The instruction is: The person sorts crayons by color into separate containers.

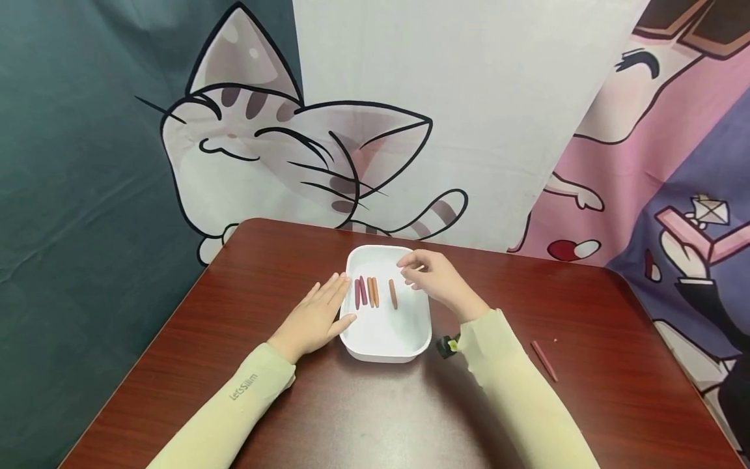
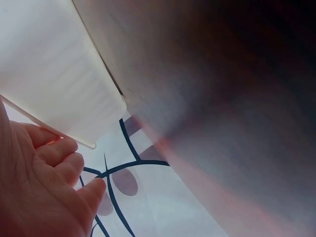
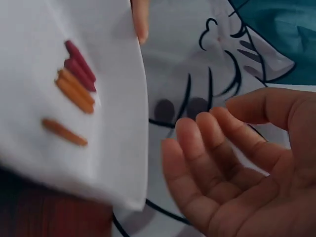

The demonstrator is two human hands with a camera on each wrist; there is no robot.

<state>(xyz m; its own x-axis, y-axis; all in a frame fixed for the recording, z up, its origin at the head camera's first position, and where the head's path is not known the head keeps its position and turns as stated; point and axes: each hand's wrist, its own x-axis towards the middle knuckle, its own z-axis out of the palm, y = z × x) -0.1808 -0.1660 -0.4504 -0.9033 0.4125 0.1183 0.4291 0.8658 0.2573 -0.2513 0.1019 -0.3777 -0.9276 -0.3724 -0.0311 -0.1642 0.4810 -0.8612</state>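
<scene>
A white tray (image 1: 387, 335) stands on the table with several crayons inside. Toward its left side lie two dark red crayons (image 1: 357, 296) and two orange crayons (image 1: 373, 293), side by side; one brownish-orange crayon (image 1: 393, 294) lies apart to their right. My left hand (image 1: 316, 316) touches the tray's left rim with straight fingers and the thumb spread. Over the tray's right rim hovers my right hand (image 1: 436, 280), its fingers loosely bent. The right wrist view shows nothing between the right fingers (image 3: 185, 143) and thumb. There the crayons look blurred.
On the brown table (image 1: 246, 306), a single dark red crayon (image 1: 544, 361) lies to the right of my right forearm. A tiny pale speck is near it. Behind the table hangs a cloth (image 1: 480, 98) printed with cartoon cats.
</scene>
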